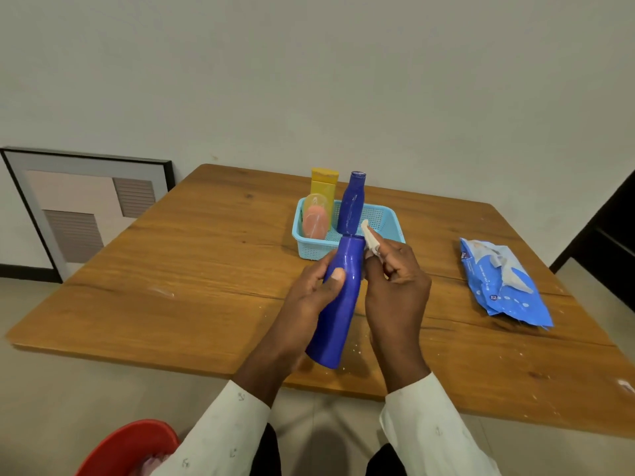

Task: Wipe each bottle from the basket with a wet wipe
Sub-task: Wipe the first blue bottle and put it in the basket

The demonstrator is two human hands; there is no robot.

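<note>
Head-camera view: a person's left hand [318,288] wraps its fingers and thumb round a blue bottle [338,304], tilting it above the table's near edge so the neck meets a folded wet wipe [370,237] pinched in the right hand [395,280]. That grip likely steadies the glossy, label-free bottle for wiping. Behind, toward the far edge, a light-blue basket [388,223] holds another blue bottle [351,204], a yellow bottle [324,187] and a pink bottle [315,219]. A wipes pack [505,283] lies near the right edge.

Both arms wear long white sleeves: the left sleeve [220,431] and the right sleeve [436,427]. The fabric carries a sparse print of small dark anchor motifs. Each cuff ends at the wrist. Both hands are bare, without gloves.
</note>
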